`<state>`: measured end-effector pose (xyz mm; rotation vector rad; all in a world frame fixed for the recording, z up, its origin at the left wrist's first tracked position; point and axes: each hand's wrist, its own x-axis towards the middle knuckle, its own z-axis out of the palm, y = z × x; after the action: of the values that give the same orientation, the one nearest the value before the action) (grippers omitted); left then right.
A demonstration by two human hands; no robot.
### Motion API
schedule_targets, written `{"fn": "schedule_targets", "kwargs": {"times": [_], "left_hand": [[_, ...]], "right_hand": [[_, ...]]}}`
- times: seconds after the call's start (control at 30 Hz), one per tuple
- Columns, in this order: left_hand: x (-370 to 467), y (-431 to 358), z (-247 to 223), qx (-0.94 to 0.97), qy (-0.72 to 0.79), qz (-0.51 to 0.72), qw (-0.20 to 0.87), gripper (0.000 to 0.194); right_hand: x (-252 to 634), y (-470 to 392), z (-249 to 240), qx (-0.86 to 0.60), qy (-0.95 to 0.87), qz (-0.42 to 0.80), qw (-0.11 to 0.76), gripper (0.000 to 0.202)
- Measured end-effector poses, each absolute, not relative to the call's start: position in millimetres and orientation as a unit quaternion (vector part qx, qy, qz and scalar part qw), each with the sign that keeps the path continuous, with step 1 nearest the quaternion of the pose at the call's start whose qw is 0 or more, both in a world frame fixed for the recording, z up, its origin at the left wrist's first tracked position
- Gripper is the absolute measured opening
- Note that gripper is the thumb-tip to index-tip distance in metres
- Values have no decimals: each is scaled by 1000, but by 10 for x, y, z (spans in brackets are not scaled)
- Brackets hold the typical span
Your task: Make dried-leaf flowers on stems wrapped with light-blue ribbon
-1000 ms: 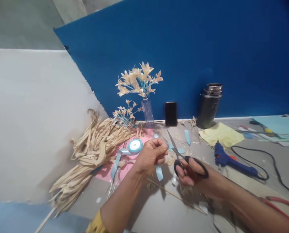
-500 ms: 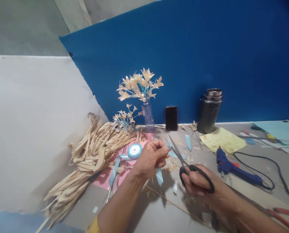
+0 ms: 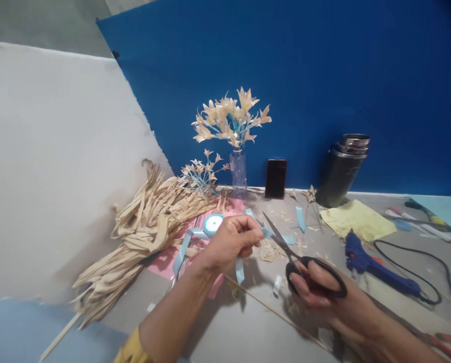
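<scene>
My left hand (image 3: 235, 239) is closed in a pinch on a light blue ribbon (image 3: 239, 271), whose loose end hangs below the fingers. What lies right at the fingertips is too small to make out clearly. In my right hand (image 3: 316, 295) is a pair of scissors (image 3: 286, 247) with black handles, finger and thumb through the loops. Its blades are slightly parted and point up and left, close beside the left fingertips. Behind the left wrist, a ribbon spool (image 3: 213, 224) rests on pink paper (image 3: 159, 264).
Dried husk strips (image 3: 150, 217) lie left. Pale flowers (image 3: 235, 118) stand in a clear bottle (image 3: 238, 171) beside a phone (image 3: 276, 178). A dark flask (image 3: 341, 174), yellow paper (image 3: 357, 219), a blue glue gun (image 3: 380, 269) with its cord and red-handled pliers (image 3: 447, 345) are right.
The view has shifted, so the table items appear further right. My right hand and the scissors sit slightly further right; the left hand keeps its pinch.
</scene>
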<state>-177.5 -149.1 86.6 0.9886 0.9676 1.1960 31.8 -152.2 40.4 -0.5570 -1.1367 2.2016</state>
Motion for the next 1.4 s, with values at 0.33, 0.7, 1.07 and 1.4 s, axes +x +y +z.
{"fn": "schedule_targets", "kwargs": {"times": [0.33,0.7,1.07,1.4], "left_hand": [[-1569,-1901,532,364,508,510,591,40],[-1458,-1849,734,379,478,539,580,35],[-1306,-1865,596,450,493,479,570,34],[-1360,-1915,557,435,495,437,612,42]], "right_hand": [[700,-1159,774,-223,-364,730,534,42],[428,-1378,628,-370,-604,604,366,38],[421,-1249,589,-427,-571,595,370,37],[448,-1232,494,-415,-600,587,352,29]]}}
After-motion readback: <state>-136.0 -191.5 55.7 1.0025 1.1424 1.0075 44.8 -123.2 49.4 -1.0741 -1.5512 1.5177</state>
